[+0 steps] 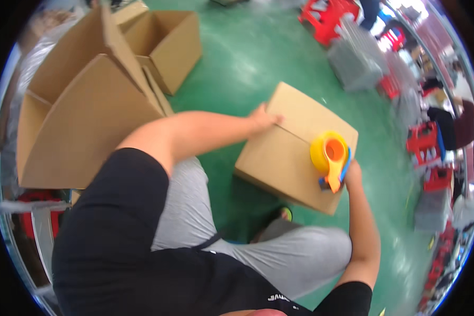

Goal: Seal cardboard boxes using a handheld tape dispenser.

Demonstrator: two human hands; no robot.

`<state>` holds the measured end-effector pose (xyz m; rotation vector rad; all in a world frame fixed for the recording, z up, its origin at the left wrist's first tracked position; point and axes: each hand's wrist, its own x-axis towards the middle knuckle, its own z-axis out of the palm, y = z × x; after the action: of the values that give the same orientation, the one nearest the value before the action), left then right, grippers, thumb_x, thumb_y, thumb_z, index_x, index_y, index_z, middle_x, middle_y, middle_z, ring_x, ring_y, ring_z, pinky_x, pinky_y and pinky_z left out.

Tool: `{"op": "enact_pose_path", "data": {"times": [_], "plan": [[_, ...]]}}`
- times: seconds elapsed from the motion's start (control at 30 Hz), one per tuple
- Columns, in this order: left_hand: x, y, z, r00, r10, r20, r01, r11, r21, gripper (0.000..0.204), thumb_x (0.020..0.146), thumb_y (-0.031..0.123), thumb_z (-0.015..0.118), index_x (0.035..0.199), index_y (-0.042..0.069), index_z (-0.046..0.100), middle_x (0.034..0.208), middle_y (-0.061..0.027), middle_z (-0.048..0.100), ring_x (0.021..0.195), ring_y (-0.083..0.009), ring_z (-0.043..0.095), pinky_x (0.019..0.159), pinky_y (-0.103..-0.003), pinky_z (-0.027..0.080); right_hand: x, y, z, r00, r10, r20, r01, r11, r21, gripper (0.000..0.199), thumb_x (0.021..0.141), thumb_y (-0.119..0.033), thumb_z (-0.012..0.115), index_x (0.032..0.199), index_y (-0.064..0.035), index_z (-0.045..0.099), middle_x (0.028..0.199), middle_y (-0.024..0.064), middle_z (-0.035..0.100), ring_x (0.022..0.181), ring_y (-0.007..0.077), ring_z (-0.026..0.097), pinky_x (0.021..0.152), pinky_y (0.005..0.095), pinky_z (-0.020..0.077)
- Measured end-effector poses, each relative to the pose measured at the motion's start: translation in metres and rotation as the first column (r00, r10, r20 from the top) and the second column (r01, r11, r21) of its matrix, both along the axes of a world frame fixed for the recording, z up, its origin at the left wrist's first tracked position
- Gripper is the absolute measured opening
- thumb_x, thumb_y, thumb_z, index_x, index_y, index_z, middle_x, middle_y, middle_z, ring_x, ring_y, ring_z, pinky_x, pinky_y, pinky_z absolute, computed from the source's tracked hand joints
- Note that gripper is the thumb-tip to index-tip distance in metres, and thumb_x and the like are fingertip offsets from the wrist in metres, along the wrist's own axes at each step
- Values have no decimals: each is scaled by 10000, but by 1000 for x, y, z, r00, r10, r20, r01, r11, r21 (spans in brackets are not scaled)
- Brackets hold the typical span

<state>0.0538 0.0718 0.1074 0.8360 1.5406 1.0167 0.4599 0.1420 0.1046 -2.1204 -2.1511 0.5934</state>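
A closed cardboard box (279, 163) sits in front of me, its top flaps meeting along a seam. My left hand (265, 119) rests at the far left edge of the top by one end of the seam, slightly blurred, fingers apart. Over the right part of the lid is an orange tape dispenser (334, 174) with a blue handle and a yellow roll of tape (319, 152). Closed at that handle, my right hand (354, 172) is by the box's right edge; the dispenser hides most of its fingers.
Large open cartons (89, 121) stand at my left, with a smaller open carton (166, 47) behind them. Red stools (329, 18) and grey wrapped stacks (357, 55) are at the far right. Beneath everything lies a green floor (237, 58). My knees flank the near side of the box.
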Motion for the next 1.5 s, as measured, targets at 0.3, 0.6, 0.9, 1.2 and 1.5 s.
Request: {"op": "enact_pose_path", "data": {"times": [0.3, 0.6, 0.9, 1.2, 1.5], "plan": [[2, -5, 4, 981, -163, -100, 171, 983, 70, 677, 892, 260, 720, 1435, 22, 392, 1331, -150, 569, 1185, -231, 578, 1011, -377, 466, -27, 79, 34, 998, 53, -38, -40, 957, 287, 676, 949, -598, 425, 1353, -65, 521, 1467, 231, 436, 1372, 345, 407, 1118, 445, 341], [-11, -7, 0, 959, -204, -196, 198, 979, -49, 836, 896, 300, 712, 1503, 1, 221, 1394, -185, 501, 1274, -262, 511, 1062, -388, 420, -93, 78, 28, 995, 14, 95, -21, 998, 65, 646, 912, -650, 439, 1286, -150, 604, 1316, 193, 557, 1247, 399, 488, 1090, 457, 335], [-3, -8, 7, 968, -251, -20, 252, 967, 34, 907, 866, 261, 743, 1503, -30, 168, 1403, -203, 484, 1282, -277, 504, 1070, -402, 414, -67, 81, 27, 996, 3, -86, 6, 994, 106, 603, 905, -608, 470, 1266, -149, 619, 1312, 177, 562, 1264, 367, 483, 1091, 463, 325], [-5, 20, -17, 823, -308, -477, 416, 899, 139, 955, 765, 458, 797, 1432, -32, 320, 1319, -254, 515, 1243, -368, 507, 1088, -436, 400, -37, 105, 2, 990, 139, 6, -136, 956, 262, 523, 907, -525, 538, 1248, -142, 643, 1260, 181, 617, 1197, 363, 561, 1015, 437, 447], [3, 5, -8, 925, -304, -228, 321, 946, 39, 992, 813, 404, 779, 1480, -53, 205, 1406, -233, 483, 1327, -307, 461, 1106, -390, 375, 18, 35, -9, 158, -316, -936, -40, 945, -326, 653, 1053, -468, 354, 1562, -97, 183, 1535, 129, 362, 1363, 267, 418, 1129, 413, 335]]}}
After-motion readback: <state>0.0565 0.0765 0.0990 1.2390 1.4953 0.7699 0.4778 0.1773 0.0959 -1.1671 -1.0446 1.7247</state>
